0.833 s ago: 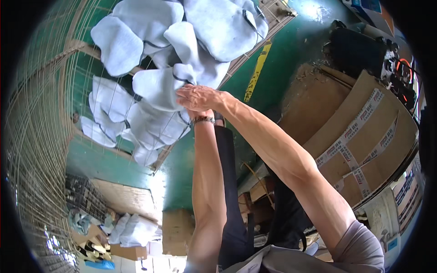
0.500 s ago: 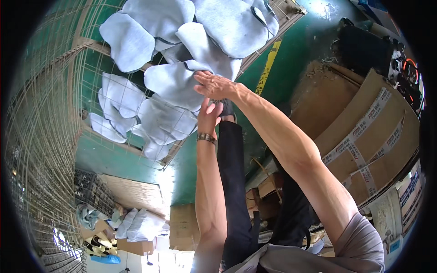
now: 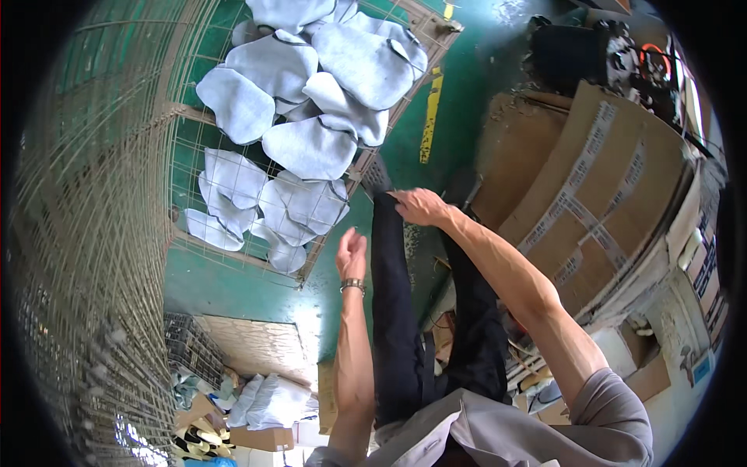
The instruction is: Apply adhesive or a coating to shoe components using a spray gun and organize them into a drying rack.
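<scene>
Pale blue-grey, rounded sheet pieces (image 3: 310,148), soft and fabric-like, lie overlapping in a wire mesh cage (image 3: 173,156) ahead to the left. My left hand (image 3: 352,253) hovers just outside the cage's near corner, its fingers loosely bent and nothing in them. A metal-banded watch (image 3: 352,286) circles that wrist. Over my dark trouser leg (image 3: 393,272) hangs my right hand (image 3: 424,208), fingers loosely bent, with no held thing visible. Neither hand touches the sheet pieces.
Large taped cardboard (image 3: 599,187) stands at the right, beside dark machinery (image 3: 572,62). A yellow floor strip (image 3: 430,117) runs past the cage on the green floor (image 3: 405,140). White bags (image 3: 268,401) and a carton (image 3: 262,438) sit at the lower left.
Both hands have drawn back from the sheet pieces toward me and moved apart, the right one to the right. The view has shifted, so the cage sits farther away.
</scene>
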{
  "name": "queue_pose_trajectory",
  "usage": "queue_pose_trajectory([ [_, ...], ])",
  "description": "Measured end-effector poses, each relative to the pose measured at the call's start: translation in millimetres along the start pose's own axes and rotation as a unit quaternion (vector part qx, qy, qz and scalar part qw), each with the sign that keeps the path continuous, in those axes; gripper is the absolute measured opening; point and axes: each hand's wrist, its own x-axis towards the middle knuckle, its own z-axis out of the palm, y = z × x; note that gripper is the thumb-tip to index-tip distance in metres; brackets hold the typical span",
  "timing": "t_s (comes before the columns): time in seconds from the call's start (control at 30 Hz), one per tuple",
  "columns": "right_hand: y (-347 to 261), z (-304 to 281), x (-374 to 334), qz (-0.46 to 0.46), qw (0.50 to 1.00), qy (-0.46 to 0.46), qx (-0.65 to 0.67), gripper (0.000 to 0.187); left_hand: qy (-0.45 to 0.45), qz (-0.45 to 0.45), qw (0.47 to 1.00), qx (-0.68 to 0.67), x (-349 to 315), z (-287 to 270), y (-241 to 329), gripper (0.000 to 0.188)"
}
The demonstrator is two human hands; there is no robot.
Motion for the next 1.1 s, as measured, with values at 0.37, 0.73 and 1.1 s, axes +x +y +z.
queue_pose_trajectory([
  [0.37,5.6,62.3,-273.2,0.178,0.976,0.080,0.096,0.033,0.072,0.569,0.765,0.293,-231.5,13.9,169.9,0.073],
  [0.73,-58.6,187.0,-428.8,0.122,0.845,0.256,0.454,0.053,-0.541,0.337,0.759,-0.134,-465.2,87.9,79.1,0.086],
  [1.1,-7.9,364.4,-668.3,0.116,0.657,0.472,0.576,0.047,-0.813,0.098,0.563,-0.109,-669.4,149.0,-106.6,0.109],
])
